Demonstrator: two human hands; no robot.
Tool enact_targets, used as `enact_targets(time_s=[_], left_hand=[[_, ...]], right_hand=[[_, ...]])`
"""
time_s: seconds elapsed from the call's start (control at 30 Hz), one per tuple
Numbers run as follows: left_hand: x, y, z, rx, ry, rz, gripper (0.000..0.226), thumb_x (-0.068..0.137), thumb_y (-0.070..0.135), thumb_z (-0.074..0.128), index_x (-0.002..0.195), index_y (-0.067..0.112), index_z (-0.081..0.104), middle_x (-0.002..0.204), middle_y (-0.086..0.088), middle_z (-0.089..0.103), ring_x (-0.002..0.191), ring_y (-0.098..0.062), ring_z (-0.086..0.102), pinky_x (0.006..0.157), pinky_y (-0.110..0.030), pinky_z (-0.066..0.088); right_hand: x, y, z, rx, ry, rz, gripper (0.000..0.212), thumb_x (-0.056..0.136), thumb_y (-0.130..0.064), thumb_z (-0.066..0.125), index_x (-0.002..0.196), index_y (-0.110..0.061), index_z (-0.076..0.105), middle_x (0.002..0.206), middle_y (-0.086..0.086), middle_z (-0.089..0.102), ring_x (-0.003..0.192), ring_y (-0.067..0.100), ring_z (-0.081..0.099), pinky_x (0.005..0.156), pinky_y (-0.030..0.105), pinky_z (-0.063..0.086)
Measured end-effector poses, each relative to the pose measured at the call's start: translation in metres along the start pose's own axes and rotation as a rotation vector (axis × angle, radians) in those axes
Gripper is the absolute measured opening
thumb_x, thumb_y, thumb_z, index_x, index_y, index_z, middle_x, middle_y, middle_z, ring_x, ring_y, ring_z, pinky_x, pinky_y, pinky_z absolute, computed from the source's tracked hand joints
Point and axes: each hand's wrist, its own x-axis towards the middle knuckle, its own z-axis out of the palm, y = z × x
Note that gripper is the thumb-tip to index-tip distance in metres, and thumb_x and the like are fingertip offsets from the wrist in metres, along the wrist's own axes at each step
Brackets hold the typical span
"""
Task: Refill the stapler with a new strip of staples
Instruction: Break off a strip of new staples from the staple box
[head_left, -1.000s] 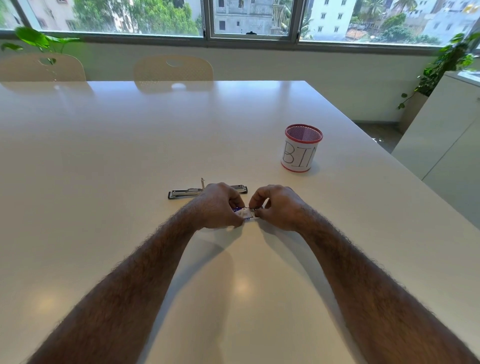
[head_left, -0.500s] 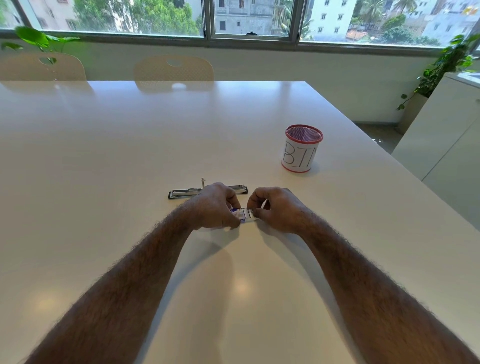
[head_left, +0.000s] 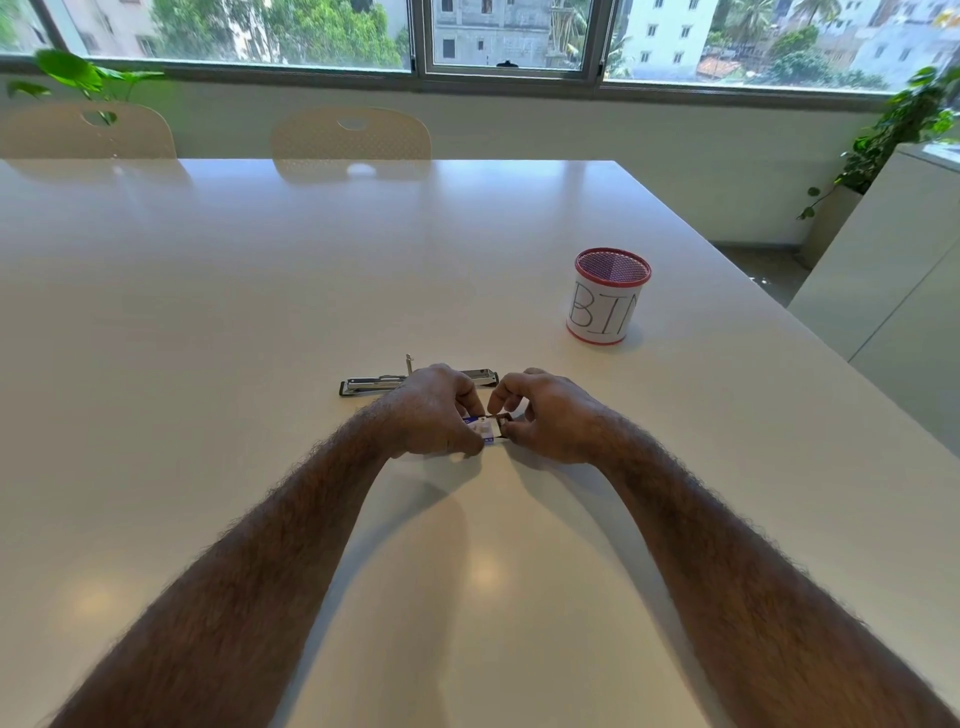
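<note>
A small white and blue staple box (head_left: 483, 430) rests low over the white table (head_left: 260, 312), held between both hands. My left hand (head_left: 434, 410) grips its left part. My right hand (head_left: 545, 415) pinches the box's right end, where a dark opening shows. Just behind my hands lies the metal stapler (head_left: 374, 383), opened out flat and lengthwise, with a thin pin standing up near its middle; my left hand hides its middle part. No loose strip of staples is visible.
A white cup with a red mesh rim, marked BIN (head_left: 608, 296), stands to the far right. Two pale chairs (head_left: 350, 134) sit at the table's far edge. The table's right edge runs close to a white cabinet (head_left: 893, 291).
My right fingers have shifted on the box's right end, and the end now shows a dark opening. Both hands stay in the same spot; the stapler has not moved.
</note>
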Motion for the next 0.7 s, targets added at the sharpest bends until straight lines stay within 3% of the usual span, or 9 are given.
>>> enact_targets(time_s=[0.17, 0.33, 0.53, 0.7], left_hand=[[0.0, 0.0004, -0.0008, -0.007, -0.009, -0.009, 0.025, 0.062, 0.014, 0.082, 0.08, 0.023, 0.066, 0.093, 0.005, 0.063, 0.085, -0.013, 0.067, 0.071, -0.038, 0.062], [0.0003, -0.0001, -0.0005, -0.005, -0.013, -0.006, 0.026, 0.063, 0.013, 0.082, 0.083, 0.02, 0.066, 0.093, 0.005, 0.062, 0.083, -0.011, 0.066, 0.069, -0.031, 0.061], [-0.0001, 0.0007, -0.0002, 0.008, -0.01, 0.006, 0.025, 0.064, 0.014, 0.082, 0.082, 0.022, 0.066, 0.092, 0.007, 0.061, 0.083, -0.009, 0.064, 0.066, -0.026, 0.059], [-0.0004, 0.0006, -0.0007, 0.022, -0.009, 0.014, 0.025, 0.064, 0.016, 0.082, 0.079, 0.025, 0.064, 0.091, 0.009, 0.06, 0.081, -0.007, 0.064, 0.061, -0.023, 0.056]], right_hand=[[-0.001, 0.0008, 0.0018, -0.008, 0.039, -0.011, 0.019, 0.087, -0.024, 0.068, 0.105, -0.028, 0.064, 0.106, -0.008, 0.049, 0.09, 0.007, 0.049, 0.063, 0.017, 0.038], [-0.0031, 0.0025, 0.0032, -0.019, 0.092, -0.028, 0.014, 0.085, -0.026, 0.07, 0.096, -0.033, 0.065, 0.1, -0.011, 0.05, 0.086, 0.004, 0.048, 0.061, 0.017, 0.036], [-0.0006, 0.0039, 0.0028, 0.01, 0.056, -0.002, 0.008, 0.086, -0.024, 0.069, 0.093, -0.027, 0.066, 0.1, -0.009, 0.051, 0.08, 0.003, 0.047, 0.061, 0.016, 0.034], [0.0041, 0.001, 0.0011, 0.054, 0.002, 0.037, 0.012, 0.083, -0.021, 0.072, 0.083, -0.029, 0.063, 0.103, -0.009, 0.053, 0.086, 0.007, 0.051, 0.066, 0.02, 0.042]])
